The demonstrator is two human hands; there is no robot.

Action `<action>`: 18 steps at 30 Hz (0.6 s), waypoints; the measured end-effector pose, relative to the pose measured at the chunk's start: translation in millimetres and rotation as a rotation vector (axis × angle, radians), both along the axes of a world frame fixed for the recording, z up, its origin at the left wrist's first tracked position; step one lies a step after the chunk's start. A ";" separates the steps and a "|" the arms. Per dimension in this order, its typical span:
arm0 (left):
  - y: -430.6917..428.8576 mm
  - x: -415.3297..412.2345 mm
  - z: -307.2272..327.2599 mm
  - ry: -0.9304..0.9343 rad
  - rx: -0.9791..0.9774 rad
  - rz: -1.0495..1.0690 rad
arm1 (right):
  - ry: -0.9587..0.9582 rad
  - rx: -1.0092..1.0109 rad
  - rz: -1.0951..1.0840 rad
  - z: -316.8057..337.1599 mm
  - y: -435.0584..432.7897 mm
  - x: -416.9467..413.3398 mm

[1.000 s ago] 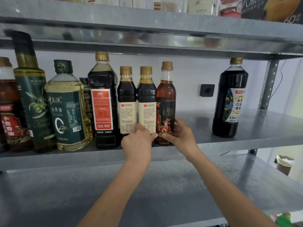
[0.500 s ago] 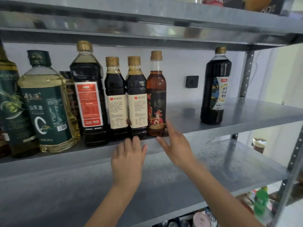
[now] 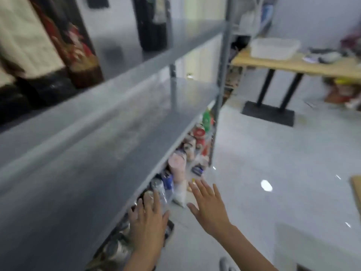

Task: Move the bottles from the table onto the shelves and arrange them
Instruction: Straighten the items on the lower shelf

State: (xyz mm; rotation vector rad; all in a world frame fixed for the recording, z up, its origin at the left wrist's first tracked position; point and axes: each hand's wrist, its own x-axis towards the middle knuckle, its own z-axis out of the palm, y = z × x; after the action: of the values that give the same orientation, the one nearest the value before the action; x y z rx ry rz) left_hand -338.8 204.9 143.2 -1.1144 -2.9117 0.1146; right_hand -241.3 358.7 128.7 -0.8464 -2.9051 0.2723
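The view is blurred and tilted. My left hand (image 3: 148, 222) and my right hand (image 3: 208, 207) hang low in front of the grey metal shelves (image 3: 121, 89), both with fingers spread and nothing in them. On the upper shelf at top left stand the bases of dark bottles: one with a red figure label (image 3: 78, 51) and one with a cream label (image 3: 25, 40). A lone dark bottle (image 3: 152, 24) stands further right on the same shelf. The wooden table (image 3: 297, 65) is at the far right.
A white plastic tub (image 3: 273, 48) and small items lie on the table, which has black legs and a black base (image 3: 268, 113). The lowest shelf holds several jars, cans and bottles (image 3: 179, 163). The middle shelf board (image 3: 101, 169) is bare. Glossy white floor (image 3: 273, 173) spreads to the right.
Both hands have left the bottles and dropped below the shelf with fingers spread. My head has swung down and to the right, bringing the floor and the table into view.
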 end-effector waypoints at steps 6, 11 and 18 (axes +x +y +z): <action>7.1 49.0 -35.3 -0.219 -0.143 -0.347 | -0.205 -0.200 -0.393 -43.5 -42.7 122.9; 33.5 107.1 -45.2 -0.287 -0.206 -0.654 | -0.246 -0.268 -0.722 -42.2 -72.8 220.3; 53.9 238.6 -32.1 -0.242 -0.303 -0.982 | -0.197 -0.399 -1.183 -23.4 -137.1 355.1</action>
State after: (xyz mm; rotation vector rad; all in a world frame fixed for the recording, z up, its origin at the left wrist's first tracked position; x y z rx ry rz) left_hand -100.2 258.8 111.0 -2.5851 -2.1822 0.4139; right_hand 113.8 221.6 105.3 -2.4979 -1.9605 0.6359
